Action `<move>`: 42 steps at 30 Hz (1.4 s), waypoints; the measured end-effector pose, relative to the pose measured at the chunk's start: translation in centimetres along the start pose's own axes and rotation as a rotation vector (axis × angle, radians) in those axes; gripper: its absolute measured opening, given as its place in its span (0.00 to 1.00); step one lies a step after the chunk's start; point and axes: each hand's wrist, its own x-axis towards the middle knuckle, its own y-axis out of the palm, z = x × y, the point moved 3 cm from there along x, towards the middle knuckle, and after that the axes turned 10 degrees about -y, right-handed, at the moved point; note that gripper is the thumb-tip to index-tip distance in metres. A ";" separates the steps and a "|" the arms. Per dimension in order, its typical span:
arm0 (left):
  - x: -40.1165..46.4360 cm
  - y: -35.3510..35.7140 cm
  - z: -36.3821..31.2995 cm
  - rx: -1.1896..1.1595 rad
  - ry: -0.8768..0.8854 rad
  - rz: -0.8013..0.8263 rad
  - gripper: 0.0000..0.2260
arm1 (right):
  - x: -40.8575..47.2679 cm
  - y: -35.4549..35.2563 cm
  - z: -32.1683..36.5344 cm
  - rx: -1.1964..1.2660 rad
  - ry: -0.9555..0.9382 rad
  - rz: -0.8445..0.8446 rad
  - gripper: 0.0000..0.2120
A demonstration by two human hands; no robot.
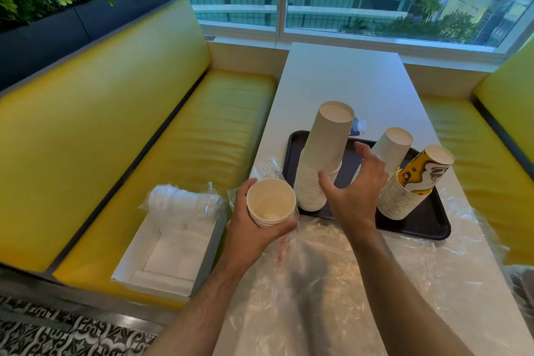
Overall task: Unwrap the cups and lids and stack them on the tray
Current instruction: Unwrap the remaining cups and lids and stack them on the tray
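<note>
Head: left hand [250, 228] grips white cups [271, 204].

The left hand [254, 220] grips with curled fingers, while the right hand [354, 185] hovers with fingers spread.

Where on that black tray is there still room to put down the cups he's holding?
Bare tray shows between the tall white stack and the two right-hand stacks, where the right hand hovers. The near right corner is free too. The left edge is crowded. The left hand holds the small stack.
</note>
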 end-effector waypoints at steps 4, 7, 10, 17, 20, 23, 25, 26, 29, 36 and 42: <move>-0.3 -0.2 0.2 0.012 -0.010 -0.022 0.50 | -1.7 -0.5 3.9 0.100 -0.184 0.198 0.24; -0.5 -0.2 0.4 0.019 -0.015 -0.010 0.44 | -2.2 0.1 6.0 0.141 -0.197 0.574 0.33; -0.3 0.0 0.6 0.035 -0.001 -0.001 0.46 | -2.7 1.3 6.9 -0.007 -0.224 0.847 0.46; 0.2 0.6 1.6 0.008 -0.064 -0.008 0.51 | -2.8 2.5 7.0 -0.059 -0.181 0.904 0.53; 0.2 0.8 1.7 -0.001 -0.074 -0.003 0.49 | -2.7 2.5 7.0 -0.041 -0.173 0.891 0.54; 0.2 0.6 1.7 0.010 -0.040 -0.019 0.46 | -2.5 2.3 7.1 0.010 -0.148 0.844 0.52; 0.2 0.4 1.6 0.006 -0.021 -0.031 0.45 | -2.5 2.1 7.2 0.054 -0.123 0.800 0.50; 0.2 0.4 1.4 0.002 -0.019 -0.023 0.44 | -2.5 2.0 7.2 0.069 -0.117 0.788 0.49; 0.1 0.4 0.9 -0.013 0.003 -0.012 0.41 | -2.0 1.5 7.4 0.139 -0.109 0.716 0.46; 0.1 0.4 1.1 -0.001 -0.008 -0.032 0.39 | 0.4 -0.4 7.2 0.487 0.025 0.491 0.37; 0.0 0.4 1.4 -0.027 -0.005 -0.001 0.42 | -0.4 -1.1 4.2 0.565 0.138 0.558 0.39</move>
